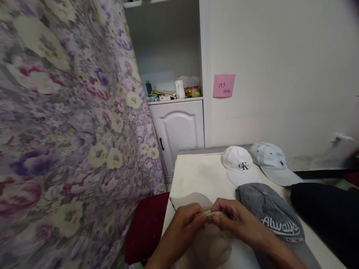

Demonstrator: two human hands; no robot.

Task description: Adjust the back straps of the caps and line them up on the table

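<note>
A beige cap (211, 246) lies at the near edge of the table, its brim (192, 200) pointing away from me to the left. Both my hands are over it, fingers pinched together on a narrow pale strap of the cap. My left hand (186, 218) grips the strap from the left, and my right hand (231, 216) grips it from the right, fingertips almost meeting. Something small glints between the thumbs, too small to make out. A grey cap (266, 209) with "Always" lettering sits just beyond my right hand, partly behind my forearm.
Farther back on the table (196, 168) are a white cap (237, 162) marked CK and a pale blue cap (272, 160). Dark fabric (325, 213) lies at right. A red stool seat (148, 224) and a floral curtain (78, 130) stand left. Behind is a white cabinet (179, 130).
</note>
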